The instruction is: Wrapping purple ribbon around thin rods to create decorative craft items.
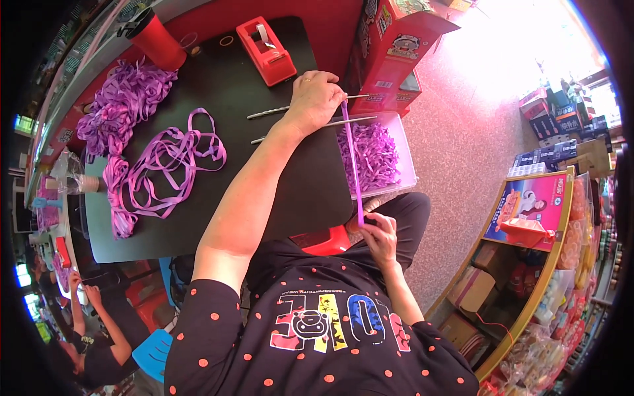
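The left hand [316, 99] rests near the right edge of the black table [290, 191], its fingers curled around the upper end of a purple ribbon strip [353, 158]. The strip runs taut and nearly straight down from that hand to the right hand [378, 232], which pinches its lower end between thumb and fingers just off the table's near right corner, above the lap. The strip crosses over a clear plastic box [408, 165] that sits against the table's right edge and is filled with small purple ribbon pieces [376, 155]. Two thin metal rods [271, 111] lie side by side on the table beneath the left wrist, their tips reaching toward the box. A red tape dispenser [266, 51] stands near the far edge of the table, and a red cup [156, 39] stands at the far left corner. A heap of purple ribbon [122, 99] is piled along the left edge, with looser ribbon loops [168, 168] spread out nearer the table's middle. Another person's hand [89, 294] shows at the lower left, well apart from the table.
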Available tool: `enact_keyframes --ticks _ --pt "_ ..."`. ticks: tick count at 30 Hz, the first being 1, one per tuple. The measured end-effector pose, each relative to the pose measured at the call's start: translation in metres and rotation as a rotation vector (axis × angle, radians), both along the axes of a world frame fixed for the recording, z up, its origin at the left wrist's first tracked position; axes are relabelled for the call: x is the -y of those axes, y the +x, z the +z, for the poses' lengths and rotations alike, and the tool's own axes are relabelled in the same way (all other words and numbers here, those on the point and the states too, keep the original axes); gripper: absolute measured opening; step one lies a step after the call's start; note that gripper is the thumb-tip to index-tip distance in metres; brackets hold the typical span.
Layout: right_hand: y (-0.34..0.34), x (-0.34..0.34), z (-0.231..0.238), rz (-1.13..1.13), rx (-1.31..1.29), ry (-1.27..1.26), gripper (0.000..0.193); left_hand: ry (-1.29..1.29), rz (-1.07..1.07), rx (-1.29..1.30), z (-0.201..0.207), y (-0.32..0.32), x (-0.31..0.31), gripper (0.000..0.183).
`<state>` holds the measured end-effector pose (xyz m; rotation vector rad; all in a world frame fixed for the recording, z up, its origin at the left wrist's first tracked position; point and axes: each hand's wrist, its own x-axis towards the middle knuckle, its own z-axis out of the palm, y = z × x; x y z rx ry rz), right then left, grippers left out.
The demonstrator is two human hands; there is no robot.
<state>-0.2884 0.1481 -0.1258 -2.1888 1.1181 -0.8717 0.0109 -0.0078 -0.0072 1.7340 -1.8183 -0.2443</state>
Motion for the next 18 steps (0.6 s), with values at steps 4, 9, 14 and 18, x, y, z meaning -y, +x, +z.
enact_keyframes --ticks 4,9,14,18 --pt "-0.009 -0.015 0.052 0.056 0.046 -0.13 0.018 0.012 0.007 -0.013 0.001 0.0 0.001 0.022" --pt "-0.013 -0.017 0.067 0.124 0.115 -0.071 0.019 0.062 0.019 -0.006 -0.002 -0.001 0.004 0.023" --pt "-0.011 -0.021 0.062 0.062 0.077 -0.041 0.019 0.054 0.018 -0.008 -0.008 0.001 0.008 0.023" --pt "-0.01 -0.025 0.08 0.019 0.052 -0.093 0.021 0.084 0.013 -0.025 -0.007 -0.002 0.01 0.024"
